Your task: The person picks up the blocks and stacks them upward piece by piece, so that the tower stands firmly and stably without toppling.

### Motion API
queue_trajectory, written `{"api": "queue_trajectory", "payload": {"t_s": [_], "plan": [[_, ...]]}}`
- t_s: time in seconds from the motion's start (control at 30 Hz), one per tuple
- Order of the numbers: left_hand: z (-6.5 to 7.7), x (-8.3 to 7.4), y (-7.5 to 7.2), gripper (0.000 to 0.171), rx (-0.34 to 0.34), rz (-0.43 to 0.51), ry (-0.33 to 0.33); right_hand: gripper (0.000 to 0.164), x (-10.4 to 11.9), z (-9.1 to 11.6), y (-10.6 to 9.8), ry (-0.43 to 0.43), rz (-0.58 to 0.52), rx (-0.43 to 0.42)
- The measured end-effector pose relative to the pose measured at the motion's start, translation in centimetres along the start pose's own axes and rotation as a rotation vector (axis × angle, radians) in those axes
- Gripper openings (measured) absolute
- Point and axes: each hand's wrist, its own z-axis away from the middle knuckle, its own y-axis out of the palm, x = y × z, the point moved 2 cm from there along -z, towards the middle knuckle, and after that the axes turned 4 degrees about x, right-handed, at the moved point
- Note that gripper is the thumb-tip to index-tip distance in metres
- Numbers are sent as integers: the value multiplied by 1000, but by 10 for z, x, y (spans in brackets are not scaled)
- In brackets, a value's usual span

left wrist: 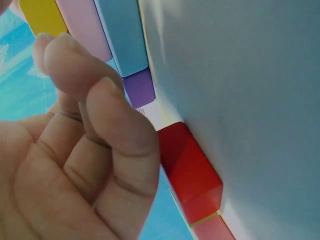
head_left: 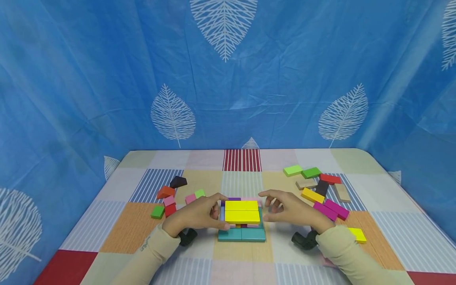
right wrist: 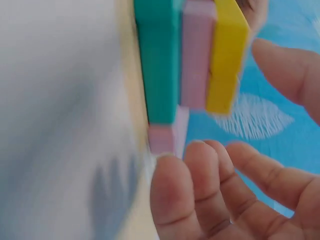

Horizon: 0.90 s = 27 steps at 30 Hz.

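The yellow pair (head_left: 242, 211) lies side by side on top of the stack, at the centre of the clock, with pink blocks (right wrist: 196, 60) beneath. Teal blocks (head_left: 231, 234) lie at the foot of the stack at 6 o'clock, a purple block (head_left: 233, 199) between 11 and 12.

The left hand (head_left: 199, 212) is at 9 o'clock, thumb by the near corner, index finger by the far one, fingers bent; whether they pinch the pair or only hover beside it, I cannot tell. The right hand (head_left: 289, 208) is released at 3 o'clock, thumb and fingers apart, a gap between them and the stack.

Squaring the pair looks like the step in hand. It would best be done with light pressure from 9 and 3 at once, so that neither side shoves the layers below, keeping knuckles off the purple block.

Farther out, a red block (head_left: 170, 210) lies at 9, magenta blocks (head_left: 325, 211) at 3, a black block (head_left: 178, 182) at 10; sleeves should pass wide of the loose ones on the cloth (head_left: 242, 271).
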Motion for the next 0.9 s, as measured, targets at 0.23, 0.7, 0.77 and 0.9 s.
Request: {"api": "queue_trajectory", "payload": {"t_s": [0.23,0.7,0.77,0.9], "plan": [[-1,0,1,74,-4,-7,19,43,-15,18,-39,-13,28,-53],[-3,7,2,69,-8,51,73,23,-63,55,-94,240,199,-194],[-3,8,2,68,-7,53,79,22,-65,57,-96,276,249,-190],[-4,10,2,66,-6,57,91,21,-66,57,-99,340,310,-188]]}}
